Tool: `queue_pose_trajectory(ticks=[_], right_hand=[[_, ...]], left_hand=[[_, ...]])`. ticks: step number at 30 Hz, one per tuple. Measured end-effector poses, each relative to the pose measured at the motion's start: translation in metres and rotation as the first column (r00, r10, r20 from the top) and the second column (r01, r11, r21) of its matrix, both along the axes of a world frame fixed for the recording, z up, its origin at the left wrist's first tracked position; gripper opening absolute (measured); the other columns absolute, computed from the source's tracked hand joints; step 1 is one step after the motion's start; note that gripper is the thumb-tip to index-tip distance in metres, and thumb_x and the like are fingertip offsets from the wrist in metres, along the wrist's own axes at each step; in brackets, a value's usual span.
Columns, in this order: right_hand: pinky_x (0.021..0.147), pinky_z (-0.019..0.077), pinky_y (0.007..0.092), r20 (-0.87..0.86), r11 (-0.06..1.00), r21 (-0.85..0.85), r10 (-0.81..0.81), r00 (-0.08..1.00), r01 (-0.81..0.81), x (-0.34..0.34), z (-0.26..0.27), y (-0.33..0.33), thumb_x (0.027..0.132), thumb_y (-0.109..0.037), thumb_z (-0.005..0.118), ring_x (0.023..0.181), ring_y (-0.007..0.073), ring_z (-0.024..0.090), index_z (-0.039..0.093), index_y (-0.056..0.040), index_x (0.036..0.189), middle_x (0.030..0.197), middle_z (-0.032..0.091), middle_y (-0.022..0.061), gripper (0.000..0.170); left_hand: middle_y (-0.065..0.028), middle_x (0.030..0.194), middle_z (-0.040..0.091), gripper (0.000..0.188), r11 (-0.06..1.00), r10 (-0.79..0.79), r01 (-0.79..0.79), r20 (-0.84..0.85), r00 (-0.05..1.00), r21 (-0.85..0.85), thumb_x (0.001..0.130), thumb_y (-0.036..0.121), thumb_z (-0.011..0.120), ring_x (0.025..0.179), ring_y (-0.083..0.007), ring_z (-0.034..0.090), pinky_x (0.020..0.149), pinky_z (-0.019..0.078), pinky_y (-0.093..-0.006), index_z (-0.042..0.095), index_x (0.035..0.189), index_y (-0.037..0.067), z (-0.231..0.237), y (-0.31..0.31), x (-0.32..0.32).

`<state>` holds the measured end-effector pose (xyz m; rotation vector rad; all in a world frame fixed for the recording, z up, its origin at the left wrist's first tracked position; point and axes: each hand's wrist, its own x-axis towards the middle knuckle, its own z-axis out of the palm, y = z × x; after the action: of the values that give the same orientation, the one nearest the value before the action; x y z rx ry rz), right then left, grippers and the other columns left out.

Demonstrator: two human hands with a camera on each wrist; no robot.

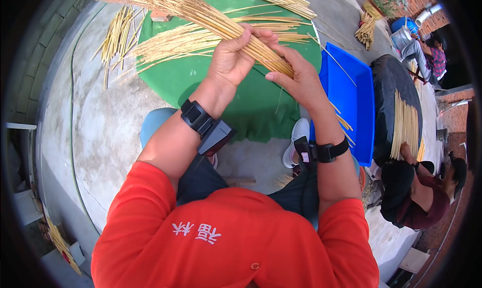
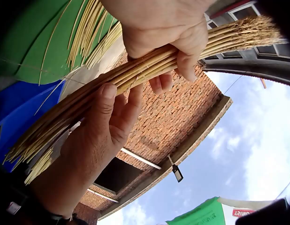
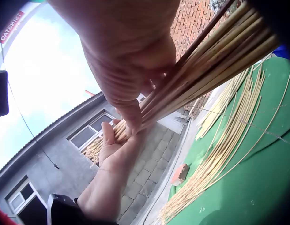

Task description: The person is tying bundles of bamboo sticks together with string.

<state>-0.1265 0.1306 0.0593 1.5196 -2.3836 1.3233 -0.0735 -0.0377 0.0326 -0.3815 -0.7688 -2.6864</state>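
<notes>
A bundle of long straw-coloured stalks slants across the front of the body, bushy tips at upper left, bare ends at lower right. The left hand grips it around the middle, thumb on top. Nearer the bare ends, the right hand holds it with thumb and fingers. In the left wrist view the left hand curls over the stalks, and the right hand pinches them from below. The right wrist view shows both the right hand and left hand on the bundle.
Loose stalks lie on a round green-covered table, a brick piece near its edge. To the right are a blue tray and a dark round table bearing more stalks, with people seated beside it. More stalks lie on the ground at left.
</notes>
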Motion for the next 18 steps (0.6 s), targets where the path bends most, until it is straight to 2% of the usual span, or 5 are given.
queue_pose_trajectory(ticks=[5,11,13,17,18], right_hand=[[0.08,0.0452,0.0314,0.202,0.998,-0.067,-0.005,0.979,0.019,-0.006,0.003,0.011,0.077,-0.018,0.067,0.092,0.0218,0.058,0.056,-0.0046,0.112,0.099,0.058,0.0103,0.039],[0.077,0.0452,0.0286,0.271,0.987,-0.126,-0.062,0.961,0.099,-0.02,0.001,0.021,0.083,-0.011,0.058,0.093,0.0183,0.057,0.057,-0.0036,0.11,0.098,0.059,0.008,0.027],[0.087,0.042,0.0265,0.344,0.98,-0.128,-0.098,0.934,0.151,-0.015,0.005,0.024,0.088,-0.009,0.053,0.102,0.0153,0.054,0.056,-0.0022,0.112,0.107,0.057,0.0065,0.026],[0.087,0.0423,0.0258,0.356,0.989,-0.083,-0.086,0.93,0.124,-0.014,0.005,0.025,0.087,-0.006,0.052,0.102,0.0146,0.053,0.056,-0.002,0.112,0.107,0.057,0.0066,0.025],[0.081,0.0437,0.0261,0.399,0.997,-0.076,0.007,0.917,0.025,-0.016,0.0,0.022,0.086,-0.007,0.054,0.098,0.015,0.054,0.057,-0.0032,0.111,0.105,0.056,0.0065,0.026]], left_hand=[[-0.0151,0.092,0.061,0.019,0.999,-0.041,0.04,-0.039,0.998,-0.031,0.082,0.02,0.061,0.098,-0.0294,0.056,0.1,0.0333,-0.0556,0.054,0.092,0.006,0.0,-0.01,0.0],[-0.0205,0.102,0.059,0.022,0.992,-0.121,0.118,-0.076,0.99,-0.049,0.08,0.021,0.064,0.108,-0.0353,0.051,0.102,0.0302,-0.0563,0.054,0.093,0.006,0.006,-0.012,0.002],[-0.0217,0.104,0.058,0.021,0.991,-0.128,0.124,-0.093,0.987,-0.056,0.08,0.021,0.064,0.11,-0.0368,0.049,0.102,0.0295,-0.0564,0.054,0.093,0.006,0.008,-0.015,0.002],[-0.0232,0.106,0.057,0.018,0.992,-0.115,0.11,-0.084,0.99,-0.065,0.082,0.02,0.062,0.113,-0.0398,0.048,0.102,0.0303,-0.0562,0.055,0.092,0.006,0.013,-0.013,0.004],[-0.0232,0.106,0.057,0.018,0.992,-0.116,0.111,-0.082,0.99,-0.063,0.082,0.02,0.062,0.113,-0.0398,0.048,0.102,0.0303,-0.0562,0.055,0.092,0.006,0.012,-0.013,0.004]])
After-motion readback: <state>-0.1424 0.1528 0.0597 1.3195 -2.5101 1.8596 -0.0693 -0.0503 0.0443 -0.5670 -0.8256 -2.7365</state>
